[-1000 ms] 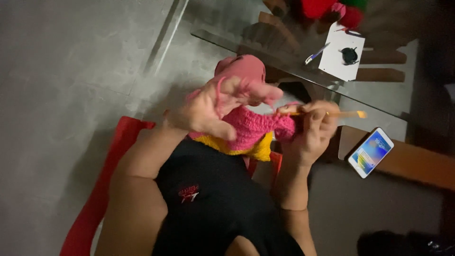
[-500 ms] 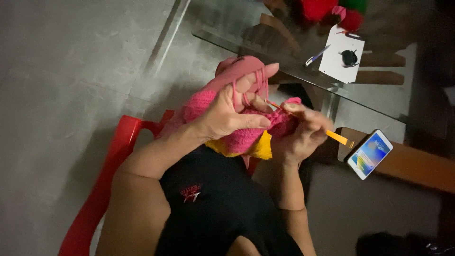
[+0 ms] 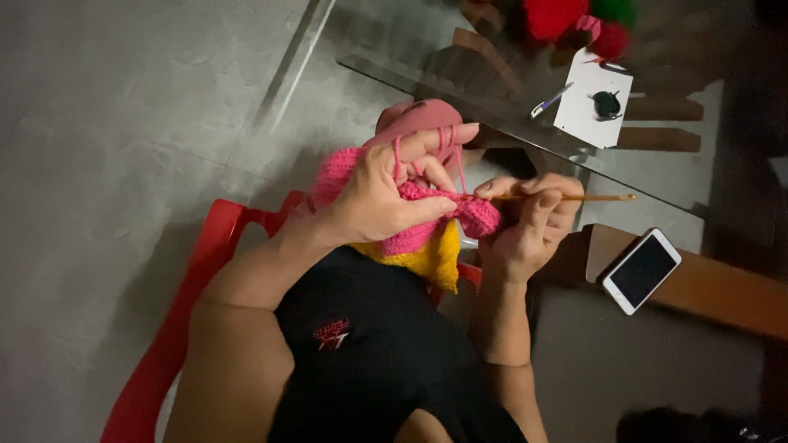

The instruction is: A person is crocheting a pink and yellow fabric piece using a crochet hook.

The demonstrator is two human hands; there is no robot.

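My left hand (image 3: 386, 193) grips a pink crocheted piece (image 3: 472, 215) with a yellow part (image 3: 427, 258) hanging below it. Pink yarn (image 3: 400, 152) runs over that hand's fingers. My right hand (image 3: 529, 217) pinches a thin wooden crochet hook (image 3: 591, 197), whose tip meets the pink piece between the two hands. The hook's handle points right. Both hands sit close together above my lap.
A glass table (image 3: 492, 98) stands ahead with a white sheet (image 3: 593, 98), a pen (image 3: 550, 100) and red and green yarn balls (image 3: 550, 16). A smartphone (image 3: 642, 270) with a dark screen lies on a wooden surface at the right. I sit on a red chair (image 3: 193, 303).
The hook has swung from pointing down-right to level, and the hands have drawn together on the pink piece. The phone's screen has gone dark.
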